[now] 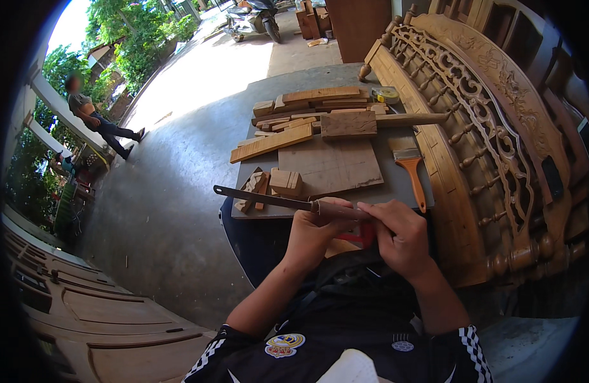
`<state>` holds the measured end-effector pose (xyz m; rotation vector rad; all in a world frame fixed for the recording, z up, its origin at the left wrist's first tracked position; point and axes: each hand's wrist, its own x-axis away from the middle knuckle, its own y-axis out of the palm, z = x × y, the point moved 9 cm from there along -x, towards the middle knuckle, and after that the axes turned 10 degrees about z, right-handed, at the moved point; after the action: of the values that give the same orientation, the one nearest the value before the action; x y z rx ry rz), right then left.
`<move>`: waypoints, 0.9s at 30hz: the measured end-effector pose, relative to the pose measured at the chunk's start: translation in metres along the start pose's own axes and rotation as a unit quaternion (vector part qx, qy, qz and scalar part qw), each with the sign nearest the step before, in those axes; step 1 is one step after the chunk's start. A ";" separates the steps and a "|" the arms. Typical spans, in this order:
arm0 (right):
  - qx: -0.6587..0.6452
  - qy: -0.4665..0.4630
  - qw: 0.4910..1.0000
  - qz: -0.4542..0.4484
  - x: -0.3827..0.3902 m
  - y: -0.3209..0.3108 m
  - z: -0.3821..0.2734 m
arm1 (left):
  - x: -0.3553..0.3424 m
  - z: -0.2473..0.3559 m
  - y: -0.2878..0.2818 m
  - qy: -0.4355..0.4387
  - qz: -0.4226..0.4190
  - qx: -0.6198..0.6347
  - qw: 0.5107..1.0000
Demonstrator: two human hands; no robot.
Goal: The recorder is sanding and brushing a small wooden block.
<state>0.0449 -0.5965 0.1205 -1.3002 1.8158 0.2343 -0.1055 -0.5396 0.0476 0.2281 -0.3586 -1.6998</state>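
Note:
A long flat dark metal bar [262, 196] with a hole at its tip points left over the near edge of the low work table. Around its right part is a brown sheet [339, 210] that looks like sandpaper. My left hand [309, 237] is closed around the wrapped part, thumb along it. My right hand [400, 233] pinches the right end of the brown wrap. Below the two hands shows a red part [361, 236], mostly hidden, so its kind is unclear. Just beyond my left hand stand a small wooden block [286, 182] and several carved offcuts [251, 190].
On the table lie a wide board [333, 165], a dark wood block [349, 124], stacked strips [272, 143], an orange-handled paintbrush [411, 172] and a tape measure [385, 95]. Carved wooden panels [480, 121] lean on the right. A person [93, 118] stands far left; a motorbike [255, 20] is parked behind.

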 end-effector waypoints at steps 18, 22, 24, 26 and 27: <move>-0.005 0.063 0.998 0.024 0.001 -0.011 0.008 | 0.005 0.004 0.011 0.039 0.019 -0.088 0.995; 0.051 -0.058 0.997 -0.009 0.004 0.004 -0.016 | 0.005 0.008 0.006 0.055 0.055 -0.074 0.994; 0.056 -0.068 0.996 -0.004 0.005 0.004 -0.018 | 0.004 0.009 0.004 0.048 0.065 -0.063 0.995; 0.070 -0.072 0.995 -0.012 0.007 0.006 -0.018 | 0.005 0.007 0.008 0.028 0.042 -0.081 0.995; 0.054 -0.058 0.997 -0.007 0.006 0.004 -0.016 | 0.006 0.009 0.006 0.033 0.044 -0.082 0.995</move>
<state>0.0327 -0.6086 0.1243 -1.1987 1.6982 0.1958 -0.1034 -0.5451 0.0583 0.1441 -0.1759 -1.6204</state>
